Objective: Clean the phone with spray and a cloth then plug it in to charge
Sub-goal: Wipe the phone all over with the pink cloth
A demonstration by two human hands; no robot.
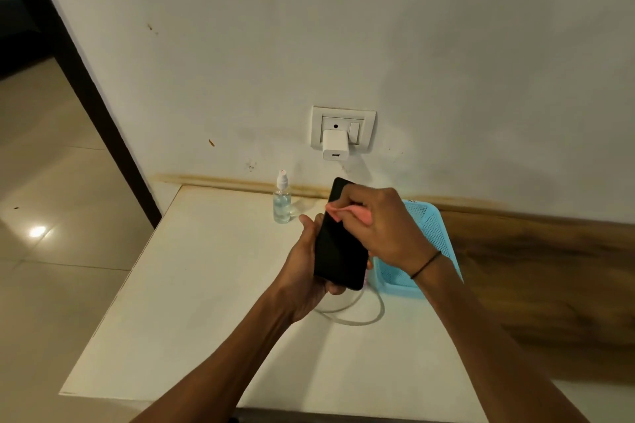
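Black glass, one item: a flat rectangular phone [338, 244] with rounded corners and a dark screen, held above the table [192, 285], tilted with its top edge toward the wall [446, 45]. One left hand [307, 271] grips it from below and along its left edge, fingers curled round the body. One right hand [378, 227] pinches one small pink cloth [347, 211], bunched and soft, and presses it against the upper part of the screen. A thin dark band [426, 264] circles the right wrist.

Count on the table: one small clear plastic spray bottle [281, 203], cylindrical, with a white nozzle, upright near the wall and well left of the phone; one light-blue plastic basket [433, 233], perforated mesh, to the right; one white cable [357, 316], looped on the surface beneath the phone.

One white square charger block [335, 144] sits in one white wall socket [342, 129]; no cable is seen in its port. Table top is smooth, cream-white. Floor [44, 216] is glossy pale tile.
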